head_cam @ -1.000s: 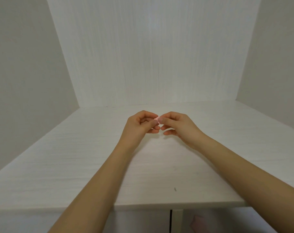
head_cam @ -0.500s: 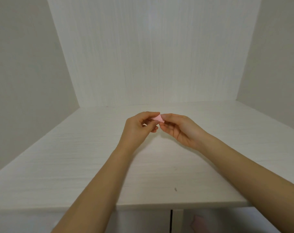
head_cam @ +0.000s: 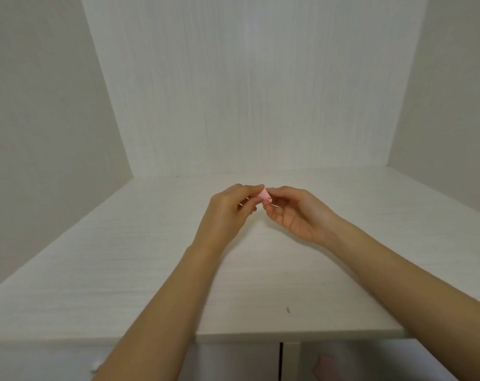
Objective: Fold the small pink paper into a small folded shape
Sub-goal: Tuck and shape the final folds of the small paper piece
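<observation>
A: Two hands, one item; list them.

B: Item one: pink paper [head_cam: 265,196]; small, already folded to a compact wedge; held in the air above the white table [head_cam: 140,270], not touching it; position between the two sets of fingertips, near the middle of the view.

A: Left hand?

B: Left hand [head_cam: 225,213]; back of the hand toward the camera; thumb and forefinger curled and pinching the paper's left edge; remaining fingers curled under; grip narrow, closed on the paper.

A: Right hand?

B: Right hand [head_cam: 296,213]; palm turned partly upward; thumb and forefinger tips pinching the paper's right side; other fingers loosely bent beneath; grip likewise narrow, holding the paper. The two hands nearly meet at the fingertips.

A: Surroundings?

B: White wood-grain back wall [head_cam: 247,92] and two plain side walls; one small dark mark [head_cam: 288,309] on the table near its front edge; a pinkish shape [head_cam: 325,365] below the table edge, too blurred to identify.
</observation>
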